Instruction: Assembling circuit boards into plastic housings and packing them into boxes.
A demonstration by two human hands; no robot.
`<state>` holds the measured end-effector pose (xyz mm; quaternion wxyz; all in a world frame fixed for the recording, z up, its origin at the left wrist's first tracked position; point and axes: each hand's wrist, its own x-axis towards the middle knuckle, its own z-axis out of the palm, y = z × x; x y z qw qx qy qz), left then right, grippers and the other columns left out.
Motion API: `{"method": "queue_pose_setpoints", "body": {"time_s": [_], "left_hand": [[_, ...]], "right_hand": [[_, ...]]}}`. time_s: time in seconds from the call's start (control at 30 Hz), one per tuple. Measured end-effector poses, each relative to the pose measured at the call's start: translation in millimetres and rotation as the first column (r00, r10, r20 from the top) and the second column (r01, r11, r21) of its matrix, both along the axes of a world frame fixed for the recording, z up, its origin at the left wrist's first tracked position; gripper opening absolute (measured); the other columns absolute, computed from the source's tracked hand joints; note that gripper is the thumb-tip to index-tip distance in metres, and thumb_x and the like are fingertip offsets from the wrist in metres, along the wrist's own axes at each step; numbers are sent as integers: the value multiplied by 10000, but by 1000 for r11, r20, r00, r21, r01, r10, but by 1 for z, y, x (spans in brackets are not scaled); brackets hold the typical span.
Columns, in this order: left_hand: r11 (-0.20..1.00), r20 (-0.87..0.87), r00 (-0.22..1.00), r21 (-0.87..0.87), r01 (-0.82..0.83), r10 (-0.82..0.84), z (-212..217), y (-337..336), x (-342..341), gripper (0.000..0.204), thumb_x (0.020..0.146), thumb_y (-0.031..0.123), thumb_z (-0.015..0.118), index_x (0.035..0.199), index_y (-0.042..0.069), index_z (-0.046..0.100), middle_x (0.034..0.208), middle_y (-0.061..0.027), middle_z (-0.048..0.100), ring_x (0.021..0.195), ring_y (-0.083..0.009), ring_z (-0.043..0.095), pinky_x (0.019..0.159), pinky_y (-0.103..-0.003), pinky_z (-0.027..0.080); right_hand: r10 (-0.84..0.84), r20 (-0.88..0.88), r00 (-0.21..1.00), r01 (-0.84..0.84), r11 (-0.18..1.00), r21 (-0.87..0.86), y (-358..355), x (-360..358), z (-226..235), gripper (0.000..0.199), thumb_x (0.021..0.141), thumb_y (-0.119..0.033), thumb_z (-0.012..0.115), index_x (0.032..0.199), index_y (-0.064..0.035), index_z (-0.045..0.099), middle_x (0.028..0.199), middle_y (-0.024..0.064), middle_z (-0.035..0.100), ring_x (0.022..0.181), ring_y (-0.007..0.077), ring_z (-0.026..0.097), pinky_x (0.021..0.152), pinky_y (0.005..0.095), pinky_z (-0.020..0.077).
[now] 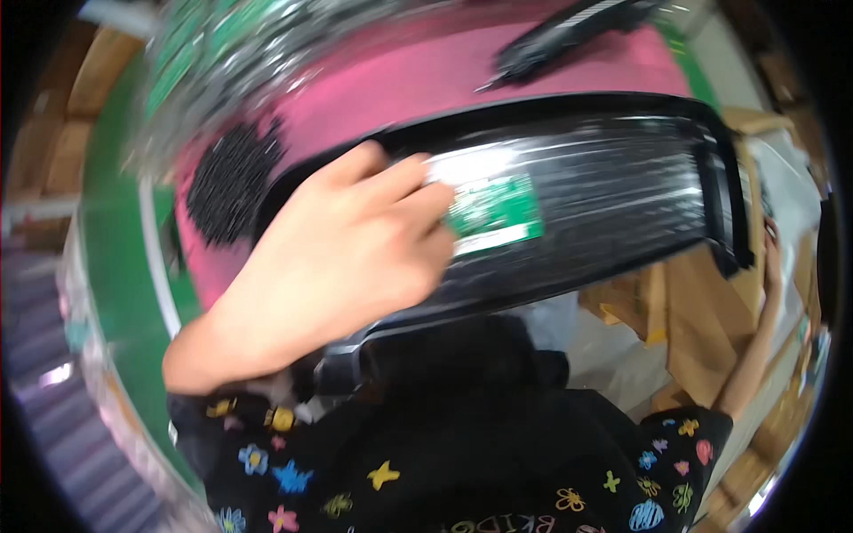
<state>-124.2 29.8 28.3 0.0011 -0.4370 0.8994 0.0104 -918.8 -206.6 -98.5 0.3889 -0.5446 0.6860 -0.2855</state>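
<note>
My left hand (369, 231) reaches over a long black tray (724, 169) with raised edges, its fingers curled down. Those fingertips are hidden, so I cannot tell what they grip, if anything. Right beside them is a green and white printed card or label (498, 213), blurred, lying on the shiny surface inside the tray. My right hand (771, 240) is far out at the right, small in view, near pale plastic sheeting (786, 182). Its fingers are too small and blurred to read.
A pink mat (391, 84) lies under the tray on a green table (124, 258). Left of the tray is a heap of small thin black pieces (229, 182). Clear bags with green (231, 53) pile up behind. A black pointed tool (569, 40) lies at back right; cardboard boxes (702, 311) stand at right.
</note>
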Motion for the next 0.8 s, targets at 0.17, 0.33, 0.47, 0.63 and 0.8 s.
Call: {"method": "queue_pose_setpoints", "body": {"time_s": [0.17,0.33,0.47,0.63,0.8], "left_hand": [[998,49,997,-7,57,-56,6,-22,-21,45,666,120,612,684,84,593,754,-30,531,776,-210,545,694,-341,418],[987,11,987,23,158,-159,20,-16,-20,111,672,76,672,616,80,576,710,-53,535,745,-246,549,675,-390,402],[945,236,927,218,243,-293,35,-45,-29,32,826,76,655,852,58,651,920,-78,624,887,-252,592,762,-378,465],[929,149,928,204,308,-340,37,-40,-32,92,771,128,680,829,71,637,929,-51,611,897,-243,575,790,-399,431],[922,151,921,212,326,-360,38,-35,-31,125,764,118,684,869,61,645,928,-73,610,895,-255,586,796,-411,443]], "right_hand": [[-73,-516,854,111,993,44,26,78,-14,390,944,-324,571,1160,-7,639,936,86,645,914,211,579,834,368,472],[-177,-331,927,126,977,-170,22,121,14,531,841,-230,726,1306,-50,541,922,122,681,776,183,608,702,320,503],[-182,-273,945,128,971,-204,10,101,-2,473,814,-243,746,1241,-97,607,883,110,685,804,197,634,751,343,515],[-177,-260,949,139,978,-157,18,103,5,522,780,-284,762,1247,-103,614,972,155,685,882,249,654,814,358,519],[-170,-284,944,130,980,-153,21,105,7,506,794,-265,748,1250,-94,608,1019,169,684,945,263,651,858,365,513]]}}
